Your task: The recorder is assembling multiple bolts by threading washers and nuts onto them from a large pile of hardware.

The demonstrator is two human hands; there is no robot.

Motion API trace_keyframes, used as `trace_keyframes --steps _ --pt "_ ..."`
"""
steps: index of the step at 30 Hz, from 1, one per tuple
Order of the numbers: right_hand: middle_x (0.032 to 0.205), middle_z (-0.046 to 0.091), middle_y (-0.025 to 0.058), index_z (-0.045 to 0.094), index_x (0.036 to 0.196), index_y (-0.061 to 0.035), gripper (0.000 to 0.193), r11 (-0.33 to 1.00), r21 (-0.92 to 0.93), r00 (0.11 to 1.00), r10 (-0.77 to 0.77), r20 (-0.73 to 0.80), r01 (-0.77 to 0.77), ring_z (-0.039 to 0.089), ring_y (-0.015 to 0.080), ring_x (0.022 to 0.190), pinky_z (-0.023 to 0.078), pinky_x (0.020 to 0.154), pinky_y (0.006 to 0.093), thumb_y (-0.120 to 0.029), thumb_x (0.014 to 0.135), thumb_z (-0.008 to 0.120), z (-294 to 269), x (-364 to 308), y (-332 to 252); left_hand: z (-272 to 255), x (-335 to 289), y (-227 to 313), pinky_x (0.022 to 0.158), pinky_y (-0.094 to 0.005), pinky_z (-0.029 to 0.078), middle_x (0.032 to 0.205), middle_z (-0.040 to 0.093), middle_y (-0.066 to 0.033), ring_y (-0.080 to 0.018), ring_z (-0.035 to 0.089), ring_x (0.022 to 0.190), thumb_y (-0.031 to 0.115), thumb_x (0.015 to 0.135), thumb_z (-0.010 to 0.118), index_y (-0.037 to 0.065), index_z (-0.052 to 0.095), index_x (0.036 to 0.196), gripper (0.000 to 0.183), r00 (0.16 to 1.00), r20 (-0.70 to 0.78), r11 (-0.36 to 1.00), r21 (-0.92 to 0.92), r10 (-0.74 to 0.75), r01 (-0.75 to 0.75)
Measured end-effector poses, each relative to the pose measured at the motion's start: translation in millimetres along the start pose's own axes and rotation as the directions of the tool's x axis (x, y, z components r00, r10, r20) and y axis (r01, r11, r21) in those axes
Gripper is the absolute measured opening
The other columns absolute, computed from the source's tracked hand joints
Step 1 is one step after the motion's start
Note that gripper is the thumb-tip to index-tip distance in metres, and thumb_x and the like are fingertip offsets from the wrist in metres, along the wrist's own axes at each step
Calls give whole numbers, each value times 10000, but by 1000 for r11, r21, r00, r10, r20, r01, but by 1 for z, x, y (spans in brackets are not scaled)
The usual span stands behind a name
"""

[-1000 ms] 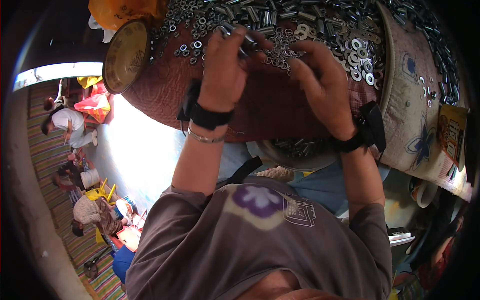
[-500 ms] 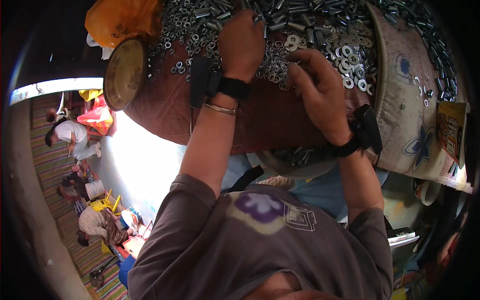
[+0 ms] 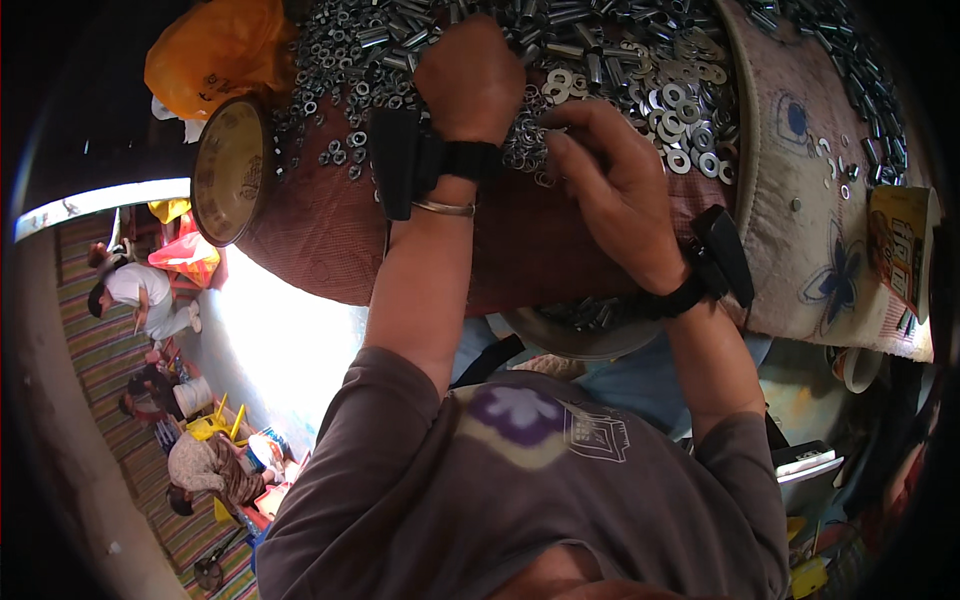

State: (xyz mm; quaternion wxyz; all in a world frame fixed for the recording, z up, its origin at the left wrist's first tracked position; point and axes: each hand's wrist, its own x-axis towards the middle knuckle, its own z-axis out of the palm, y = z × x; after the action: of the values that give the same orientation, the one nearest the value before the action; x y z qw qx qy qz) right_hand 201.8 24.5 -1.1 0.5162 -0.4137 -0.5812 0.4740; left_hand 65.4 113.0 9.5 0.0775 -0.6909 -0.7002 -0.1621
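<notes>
My left hand [image 3: 470, 80] reaches into the pile of metal sleeves [image 3: 565, 50] and hex nuts [image 3: 357, 138] at the far side of the table. Its back faces me and hides the fingers. My right hand [image 3: 625, 185] hovers at the near edge of some small ring washers [image 3: 525, 150]. Its thumb and forefinger are bent but apart, and I see nothing between them. Larger flat washers [image 3: 678, 160] lie just to the right of that hand. Each wrist wears a black strapped device.
A patterned bowl [image 3: 232, 170] and an orange plastic bag [image 3: 215, 55] stand at left. A metal basin [image 3: 570, 348] with dark parts sits below the table edge. At right are a pale flowered cloth [image 3: 790, 240] and a paper cup [image 3: 898, 245]. Other people sit far left.
The view has shifted slightly, so the table things sit a little farther left. Both hands stay over the parts; the left hand's fingers have gone further out of sight.
</notes>
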Motion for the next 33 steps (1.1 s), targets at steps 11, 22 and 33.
trace_keyframes --steps 11,22,33 --pt "696 606 70 585 984 -5 146 998 52 995 -34 -95 39 579 114 634 449 571 254 -68 852 576 -1 2 3 -19 -24 -19 659 -379 474 757 636 -170 -290 623 688 202 735 656 -7 632 914 276 997 27 890 -454 71 -51" --pt "684 561 16 575 872 2 145 996 79 997 51 -50 -47 491 70 610 410 556 238 -141 857 594 -11 7 14 -41 -83 7 601 -242 436 744 609 -38 -92 543 659 79 792 633 -2 600 967 196 984 121 624 -782 128 15" --pt "720 602 17 595 958 4 162 992 95 996 82 -21 -80 519 60 594 419 534 216 -134 875 575 -6 7 3 -26 -45 -53 615 -298 459 745 634 -107 -183 605 649 168 780 654 38 623 1026 280 984 101 899 -429 144 -87"
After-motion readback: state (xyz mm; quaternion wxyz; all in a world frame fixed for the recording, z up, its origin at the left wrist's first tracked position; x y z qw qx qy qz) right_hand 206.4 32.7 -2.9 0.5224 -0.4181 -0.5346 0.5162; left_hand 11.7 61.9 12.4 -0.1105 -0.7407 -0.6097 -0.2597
